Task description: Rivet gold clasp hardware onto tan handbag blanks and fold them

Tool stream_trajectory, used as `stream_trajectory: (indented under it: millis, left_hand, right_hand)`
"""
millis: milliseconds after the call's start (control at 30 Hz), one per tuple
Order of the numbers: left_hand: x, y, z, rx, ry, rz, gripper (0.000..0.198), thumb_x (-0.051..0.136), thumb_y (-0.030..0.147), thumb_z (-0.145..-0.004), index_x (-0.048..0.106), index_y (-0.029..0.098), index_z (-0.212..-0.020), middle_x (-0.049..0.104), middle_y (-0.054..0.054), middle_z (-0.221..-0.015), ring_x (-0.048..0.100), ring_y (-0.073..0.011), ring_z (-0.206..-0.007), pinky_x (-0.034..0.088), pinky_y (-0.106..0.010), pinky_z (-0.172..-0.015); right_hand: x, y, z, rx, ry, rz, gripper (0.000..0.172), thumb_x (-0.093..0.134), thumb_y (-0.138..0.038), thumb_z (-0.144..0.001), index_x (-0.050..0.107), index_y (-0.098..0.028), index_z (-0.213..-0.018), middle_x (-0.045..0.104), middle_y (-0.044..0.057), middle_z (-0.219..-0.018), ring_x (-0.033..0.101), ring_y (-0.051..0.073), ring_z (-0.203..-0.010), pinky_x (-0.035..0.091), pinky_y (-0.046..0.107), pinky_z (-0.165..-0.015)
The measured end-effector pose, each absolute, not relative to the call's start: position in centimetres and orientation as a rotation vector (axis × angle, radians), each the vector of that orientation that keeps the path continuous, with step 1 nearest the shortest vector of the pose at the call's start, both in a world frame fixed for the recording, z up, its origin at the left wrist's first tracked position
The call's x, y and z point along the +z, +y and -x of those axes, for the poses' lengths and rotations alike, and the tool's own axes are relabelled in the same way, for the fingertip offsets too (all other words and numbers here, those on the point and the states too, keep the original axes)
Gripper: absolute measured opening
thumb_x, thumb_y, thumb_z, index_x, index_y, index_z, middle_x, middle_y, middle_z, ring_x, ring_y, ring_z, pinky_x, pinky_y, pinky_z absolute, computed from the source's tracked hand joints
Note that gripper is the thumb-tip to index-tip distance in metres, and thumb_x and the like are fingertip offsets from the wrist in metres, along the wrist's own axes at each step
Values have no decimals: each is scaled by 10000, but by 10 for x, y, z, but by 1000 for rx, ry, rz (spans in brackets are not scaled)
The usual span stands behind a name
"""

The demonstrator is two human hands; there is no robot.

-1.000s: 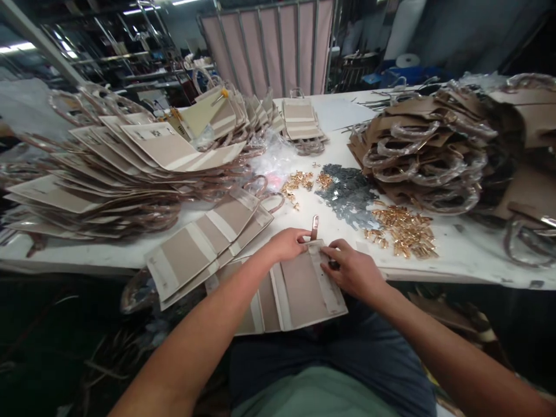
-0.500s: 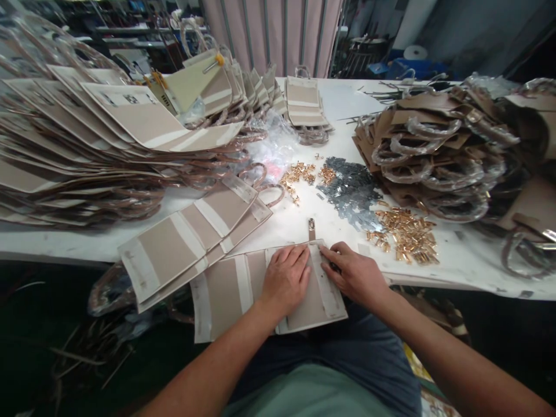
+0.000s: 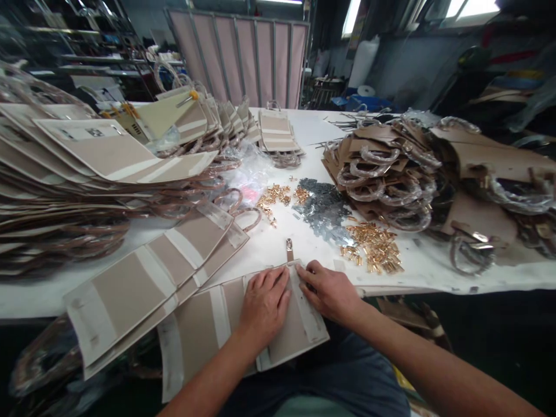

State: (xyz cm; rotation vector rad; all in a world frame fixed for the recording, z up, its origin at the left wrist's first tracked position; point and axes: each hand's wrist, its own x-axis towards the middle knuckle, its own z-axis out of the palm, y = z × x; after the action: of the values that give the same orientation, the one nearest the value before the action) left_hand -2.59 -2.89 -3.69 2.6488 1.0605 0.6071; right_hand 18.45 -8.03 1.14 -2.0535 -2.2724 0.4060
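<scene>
A beige bag panel (image 3: pixel 196 318) with white strips lies at the table's front edge, its near part over my lap. My left hand (image 3: pixel 264 302) rests flat on it, fingers extended toward the far edge. Beside it, my right hand (image 3: pixel 330 291) is curled, fingertips pressing the white strip at the far right corner. Something dark shows between its fingers, too hidden to name. A small strap with a metal fitting (image 3: pixel 289 248) sticks out beyond the far edge. To the left, two overlapping bag panels (image 3: pixel 125 292) with brown handles lie partly over the table's edge.
Gold metal fittings (image 3: pixel 377 248) and thin grey metal plates (image 3: pixel 324 211) lie in heaps on the white table (image 3: pixel 310 238). Stacked beige bag panels (image 3: pixel 117 152) fill the left. Brown bag pieces with wrapped handles (image 3: pixel 382 168) are piled on the right. Crumpled clear plastic (image 3: pixel 249 174) lies mid-table.
The head view has turned up and to the right, so everything sits lower and further left. Both hands stay at nearly the same places on the panel.
</scene>
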Motion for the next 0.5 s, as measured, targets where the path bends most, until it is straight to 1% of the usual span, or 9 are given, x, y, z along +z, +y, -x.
stream_trajectory:
  millis: [133,233,300,367,433,500]
  left_hand:
    - [-37,-29,27,590,1046,-2701,467,540,245,-1030,589,199,-1492,629,-120,-1466,551,-334,-1315,452,-526,-1113]
    - [-36,-29,29,557,1038,-2727,466,537,247,-1035,583,182,-1494,626,-123,-1467,546,-336,-1319,446,-524,-1115]
    - [-35,-29,30,554,1037,-2729,463,548,249,-1030,588,175,-1486,627,-125,-1465,548,-333,-1318,450,-524,-1114]
    - [-35,-28,30,578,1033,-2719,458,558,246,-1023,598,178,-1473,630,-121,-1463,550,-328,-1322,455,-519,-1117]
    - [-36,-28,31,605,1024,-2697,455,565,245,-1016,603,187,-1465,629,-115,-1469,547,-322,-1332,455,-517,-1126]
    - [-38,-28,31,625,1016,-2672,456,578,243,-1006,609,181,-1456,632,-116,-1469,547,-325,-1332,454,-527,-1133]
  right_hand:
    - [13,-80,-183,394,-2307,2028,477,417,-354,-1078,507,-266,-1538,670,90,-1237,724,221,-930,501,300,-746]
    - [14,-80,-182,392,-2304,2008,475,446,-353,-1065,531,-256,-1523,675,90,-1218,727,215,-917,499,293,-746]
    - [16,-78,-185,420,-2280,1976,442,489,-368,-1051,589,-287,-1474,690,70,-1201,729,204,-907,501,283,-760]
    - [19,-72,-196,421,-2205,1960,379,522,-392,-1043,676,-322,-1381,716,43,-1163,732,197,-921,507,276,-792]
    - [24,-60,-215,340,-2079,2015,339,546,-410,-1032,740,-326,-1297,742,34,-1155,734,205,-962,511,283,-822]
    - [28,-44,-241,204,-1935,2163,338,559,-417,-1015,772,-306,-1252,758,51,-1187,730,229,-1002,511,304,-828]
